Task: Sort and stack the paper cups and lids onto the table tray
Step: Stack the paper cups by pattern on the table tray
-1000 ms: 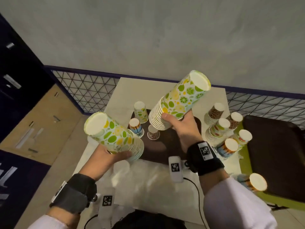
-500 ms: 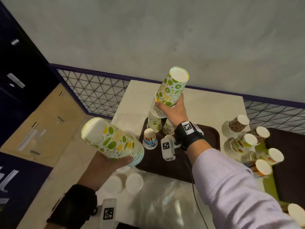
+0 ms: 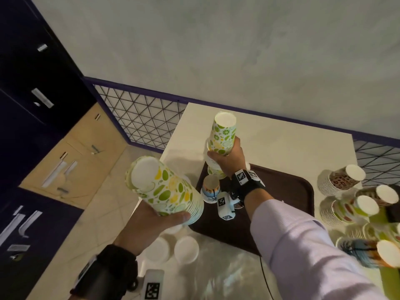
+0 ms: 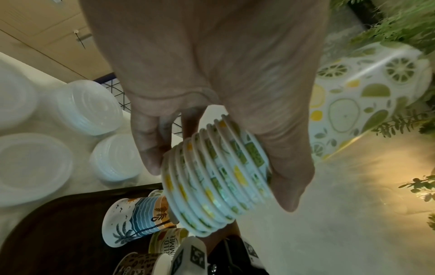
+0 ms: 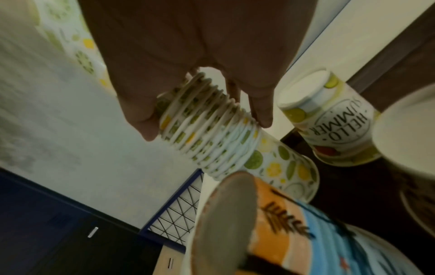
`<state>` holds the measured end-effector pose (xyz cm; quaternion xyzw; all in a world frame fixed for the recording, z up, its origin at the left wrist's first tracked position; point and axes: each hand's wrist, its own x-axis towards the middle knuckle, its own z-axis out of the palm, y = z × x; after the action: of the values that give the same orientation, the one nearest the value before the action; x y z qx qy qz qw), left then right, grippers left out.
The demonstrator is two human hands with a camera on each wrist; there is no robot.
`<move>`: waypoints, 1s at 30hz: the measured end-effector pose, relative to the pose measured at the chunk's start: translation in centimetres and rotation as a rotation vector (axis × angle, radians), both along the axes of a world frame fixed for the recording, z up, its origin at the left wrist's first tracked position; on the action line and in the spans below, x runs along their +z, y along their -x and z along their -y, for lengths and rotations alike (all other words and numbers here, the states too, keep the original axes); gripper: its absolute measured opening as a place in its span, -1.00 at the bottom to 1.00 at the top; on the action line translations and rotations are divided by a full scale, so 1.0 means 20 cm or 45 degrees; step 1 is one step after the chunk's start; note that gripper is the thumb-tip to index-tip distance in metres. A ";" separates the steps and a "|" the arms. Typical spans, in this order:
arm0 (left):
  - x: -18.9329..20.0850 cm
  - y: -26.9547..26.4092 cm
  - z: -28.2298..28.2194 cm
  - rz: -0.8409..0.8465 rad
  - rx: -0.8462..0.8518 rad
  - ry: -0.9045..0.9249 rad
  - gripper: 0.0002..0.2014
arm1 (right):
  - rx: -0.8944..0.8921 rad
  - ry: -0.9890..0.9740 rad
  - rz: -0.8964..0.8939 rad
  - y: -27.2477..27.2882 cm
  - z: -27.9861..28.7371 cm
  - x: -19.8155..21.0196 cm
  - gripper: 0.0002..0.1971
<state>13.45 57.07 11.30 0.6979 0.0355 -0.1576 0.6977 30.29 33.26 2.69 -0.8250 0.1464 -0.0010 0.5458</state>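
Observation:
My right hand (image 3: 224, 153) grips an upside-down stack of citrus-print cups (image 3: 223, 135) over the far left corner of the brown tray (image 3: 287, 191). In the right wrist view this stack (image 5: 212, 137) sits nested on a citrus cup (image 5: 282, 169) standing base-up on the tray. My left hand (image 3: 164, 217) holds a second citrus stack (image 3: 164, 191), tilted, in the air left of the tray; its fingers and thumb wrap the rims (image 4: 219, 182). A beach-print cup (image 3: 211, 189), a "Hello Summer" cup (image 5: 329, 130) and a leopard cup (image 4: 136, 262) stand base-up on the tray.
Stacks of white lids (image 3: 186, 250) lie on the table just before the tray's near left corner. Several mixed cup stacks (image 3: 342, 180) crowd the table right of the tray. A wall and mesh rail (image 3: 140, 118) run behind; floor drops off at left.
My right hand swung its citrus stack from a slant to upright and carried it away from me, down onto the cup at the tray's far left corner. The left hand stayed roughly put.

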 end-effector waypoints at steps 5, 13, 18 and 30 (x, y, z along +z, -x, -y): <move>-0.03 -0.03 -0.01 0.006 -0.004 -0.005 0.02 | 0.033 0.050 -0.049 0.01 0.01 -0.06 -0.16; -0.04 -0.07 0.04 -0.012 -0.022 0.015 -0.20 | 0.120 0.196 -0.216 0.04 0.04 -0.12 -0.22; 0.00 -0.10 0.09 -0.026 -0.021 -0.017 -0.32 | 0.157 0.256 -0.024 0.18 0.07 0.05 -0.16; 0.02 -0.16 0.21 0.020 -0.150 -0.151 -0.20 | 0.734 -0.033 0.290 0.70 -0.01 0.42 -0.30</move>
<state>16.72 52.78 11.67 0.7400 -0.0020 -0.1906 0.6451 16.36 33.42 11.18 -0.8200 -0.1559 0.0632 0.5471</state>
